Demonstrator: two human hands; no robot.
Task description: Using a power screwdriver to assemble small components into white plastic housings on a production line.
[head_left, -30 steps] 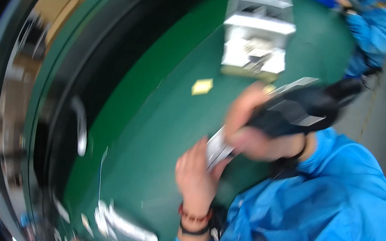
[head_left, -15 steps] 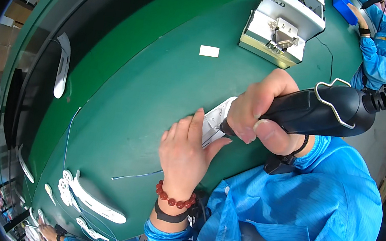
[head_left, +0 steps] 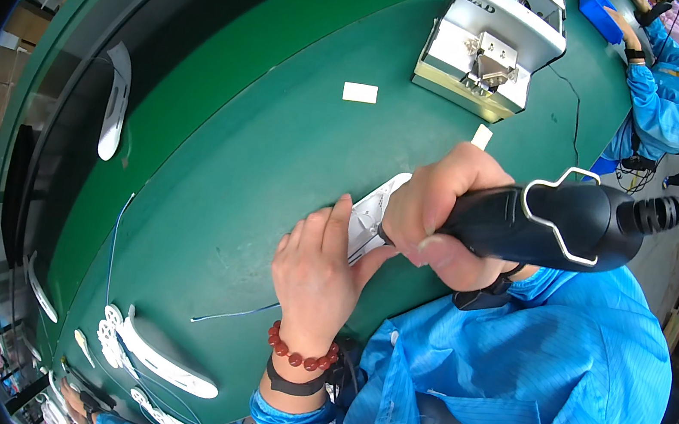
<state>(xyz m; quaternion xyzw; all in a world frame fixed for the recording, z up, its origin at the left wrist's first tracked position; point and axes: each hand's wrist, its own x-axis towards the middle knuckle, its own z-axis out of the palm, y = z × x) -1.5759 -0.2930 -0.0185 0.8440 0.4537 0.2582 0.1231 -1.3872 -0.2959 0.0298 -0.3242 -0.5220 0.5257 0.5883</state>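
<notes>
Your right fingers (head_left: 417, 204) grip the driver (head_left: 550, 226); just left of them, your left fingers (head_left: 339, 222) hold the part (head_left: 366, 214).

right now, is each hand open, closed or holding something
Left hand: holding the white plastic part.
Right hand: closed around the black electric screwdriver.

A short row of dark letters (head_left: 479, 5) stood on the pale front panel of a boxy machine (head_left: 504, 20), toward the panel's left end; the row slanted gently down to the right, in line with the tilted machine; fine marks on the white part (head_left: 367, 218) by the left hand (head_left: 315, 265) were too small to tell as print.
</notes>
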